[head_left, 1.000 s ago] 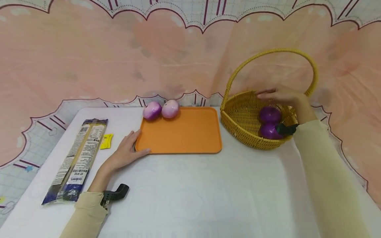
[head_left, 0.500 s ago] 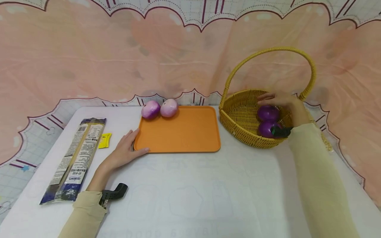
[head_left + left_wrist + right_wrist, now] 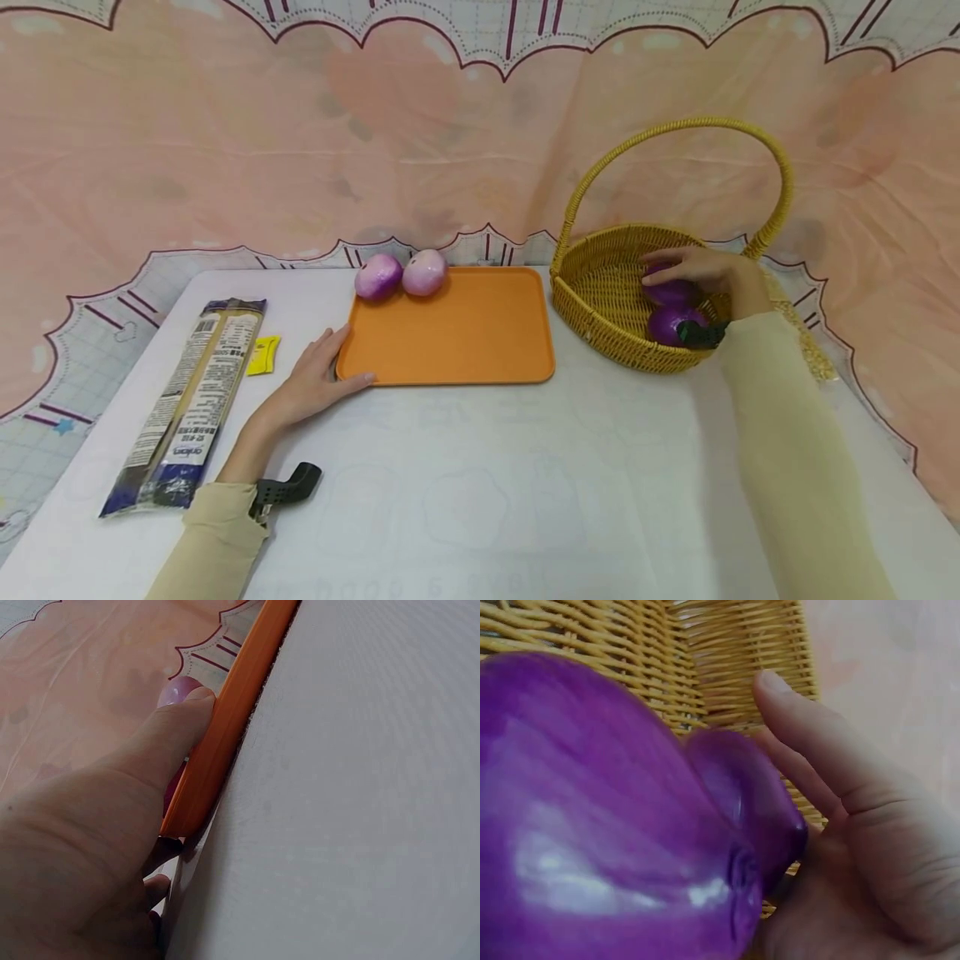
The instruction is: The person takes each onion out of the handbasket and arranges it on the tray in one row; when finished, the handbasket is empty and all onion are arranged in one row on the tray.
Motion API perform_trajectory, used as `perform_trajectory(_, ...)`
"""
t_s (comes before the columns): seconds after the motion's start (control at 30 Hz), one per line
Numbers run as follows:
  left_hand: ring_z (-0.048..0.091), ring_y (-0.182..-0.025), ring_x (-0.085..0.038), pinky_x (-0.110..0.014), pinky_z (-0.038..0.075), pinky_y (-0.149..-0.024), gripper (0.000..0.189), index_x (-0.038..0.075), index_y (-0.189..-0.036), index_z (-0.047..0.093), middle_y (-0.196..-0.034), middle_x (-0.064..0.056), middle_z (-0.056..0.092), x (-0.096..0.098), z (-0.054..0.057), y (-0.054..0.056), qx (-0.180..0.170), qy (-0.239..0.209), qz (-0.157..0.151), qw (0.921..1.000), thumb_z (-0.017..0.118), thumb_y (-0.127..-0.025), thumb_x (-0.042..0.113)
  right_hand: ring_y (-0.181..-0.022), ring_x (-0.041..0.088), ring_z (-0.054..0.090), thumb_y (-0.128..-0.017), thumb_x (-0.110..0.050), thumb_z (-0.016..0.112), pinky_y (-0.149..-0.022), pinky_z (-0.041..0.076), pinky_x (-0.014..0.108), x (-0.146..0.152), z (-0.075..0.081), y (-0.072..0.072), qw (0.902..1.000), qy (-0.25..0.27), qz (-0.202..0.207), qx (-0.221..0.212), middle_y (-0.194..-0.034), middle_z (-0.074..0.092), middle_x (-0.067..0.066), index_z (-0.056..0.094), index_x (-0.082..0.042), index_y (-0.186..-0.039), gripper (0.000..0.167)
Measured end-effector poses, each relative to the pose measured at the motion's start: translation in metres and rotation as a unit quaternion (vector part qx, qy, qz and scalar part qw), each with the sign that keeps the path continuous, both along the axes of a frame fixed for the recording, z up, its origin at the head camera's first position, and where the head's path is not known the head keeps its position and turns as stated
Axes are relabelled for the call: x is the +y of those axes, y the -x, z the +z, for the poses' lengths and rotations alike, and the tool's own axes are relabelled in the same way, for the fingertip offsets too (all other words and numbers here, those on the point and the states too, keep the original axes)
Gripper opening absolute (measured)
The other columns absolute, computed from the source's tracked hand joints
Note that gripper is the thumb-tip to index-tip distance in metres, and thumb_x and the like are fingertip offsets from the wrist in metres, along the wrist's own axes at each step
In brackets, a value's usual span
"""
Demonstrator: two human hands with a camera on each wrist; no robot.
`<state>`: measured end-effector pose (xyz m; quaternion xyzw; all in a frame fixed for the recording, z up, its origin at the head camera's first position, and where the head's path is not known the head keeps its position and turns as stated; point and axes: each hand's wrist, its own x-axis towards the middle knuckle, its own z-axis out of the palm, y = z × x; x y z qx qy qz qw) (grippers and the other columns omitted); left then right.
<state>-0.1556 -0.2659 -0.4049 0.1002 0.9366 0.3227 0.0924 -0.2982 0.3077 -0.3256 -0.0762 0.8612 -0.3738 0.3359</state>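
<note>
Pre-grasp, right side

I am resting the left hand [image 3: 307, 385], spread, against the orange tray [image 3: 465, 325]. The right hand [image 3: 702, 265] is slackly surrounding the farther purple onion [image 3: 675, 294] in the basket [image 3: 611, 337]. I am judging this pre-grasp; next calls for tightening the fingers.

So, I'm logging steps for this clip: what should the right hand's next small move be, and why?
Probably curl the fingers of the right hand round the farther purple item in the basket. In the head view, the hand lies over that item; the right wrist view shows the thumb extended, not yet curled round it.
</note>
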Motion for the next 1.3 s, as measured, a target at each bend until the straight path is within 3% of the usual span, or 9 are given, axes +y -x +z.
perform_trajectory(0.23, 0.003, -0.149, -0.046, -0.068, 0.005, -0.117, 0.097, 0.004, -0.156, 0.014, -0.161, -0.025, 0.012, 0.001, -0.001, 0.000, -0.001, -0.003, 0.001, 1.0000, 0.065, -0.087, 0.051, -0.139, 0.041, 0.032, -0.096, -0.033, 0.058, -0.113, 0.035, 0.058, -0.003, -0.001, 0.000, 0.9996, -0.021, 0.000, -0.017, -0.158, 0.014, 0.026, 0.021, -0.009, -0.155, 0.074)
perform_trajectory(0.3, 0.002, -0.149, -0.046, -0.068, 0.005, -0.117, 0.098, 0.005, -0.156, 0.013, -0.161, -0.024, 0.012, 0.001, -0.002, 0.000, -0.002, -0.002, 0.001, 1.0000, 0.065, -0.087, 0.052, -0.139, 0.043, 0.032, -0.096, -0.035, 0.058, -0.112, 0.035, 0.058, -0.003, -0.002, 0.001, 0.9993, -0.033, 0.002, -0.018, -0.158, 0.014, 0.027, 0.021, -0.009, -0.155, 0.074)
perform_trajectory(0.53, 0.001, -0.150, -0.045, -0.067, 0.004, -0.117, 0.098, 0.005, -0.156, 0.012, -0.162, -0.023, 0.011, 0.000, -0.005, 0.000, -0.004, -0.003, 0.003, 1.0000, 0.064, -0.087, 0.052, -0.147, 0.046, 0.014, -0.094, -0.037, 0.059, -0.118, 0.019, 0.061, -0.011, -0.002, 0.002, 0.9980, -0.060, -0.009, -0.018, -0.160, 0.006, 0.027, 0.022, -0.007, -0.154, 0.077)
perform_trajectory(0.9, 0.001, -0.149, -0.045, -0.067, 0.003, -0.117, 0.099, 0.004, -0.156, 0.011, -0.162, -0.023, 0.011, -0.001, -0.001, -0.002, -0.002, -0.008, 0.001, 1.0000, 0.065, -0.088, 0.051, -0.140, 0.044, 0.032, -0.097, -0.042, 0.053, -0.113, 0.034, 0.058, -0.013, -0.005, 0.000, 0.9980, -0.049, -0.029, -0.027, -0.158, 0.011, 0.028, 0.020, -0.011, -0.155, 0.074)
perform_trajectory(1.07, 0.001, -0.149, -0.045, -0.066, 0.003, -0.118, 0.098, 0.003, -0.155, 0.012, -0.162, -0.024, 0.012, -0.001, -0.004, -0.001, 0.003, -0.012, -0.001, 0.9999, 0.065, -0.088, 0.050, -0.133, 0.041, 0.040, -0.095, -0.047, 0.056, -0.110, 0.039, 0.055, -0.015, -0.002, 0.000, 0.9942, -0.082, -0.048, 0.050, -0.153, 0.025, 0.027, 0.032, -0.007, -0.151, 0.073)
perform_trajectory(1.3, 0.002, -0.150, -0.045, -0.066, 0.004, -0.118, 0.098, 0.004, -0.155, 0.013, -0.162, -0.023, 0.013, -0.001, -0.006, -0.001, 0.009, -0.009, 0.001, 0.9999, 0.066, -0.087, 0.050, -0.121, 0.028, 0.049, -0.089, -0.051, 0.063, -0.099, 0.047, 0.036, -0.029, 0.015, 0.005, 0.9796, -0.024, -0.110, 0.166, -0.146, 0.041, 0.018, 0.047, -0.008, -0.142, 0.070)
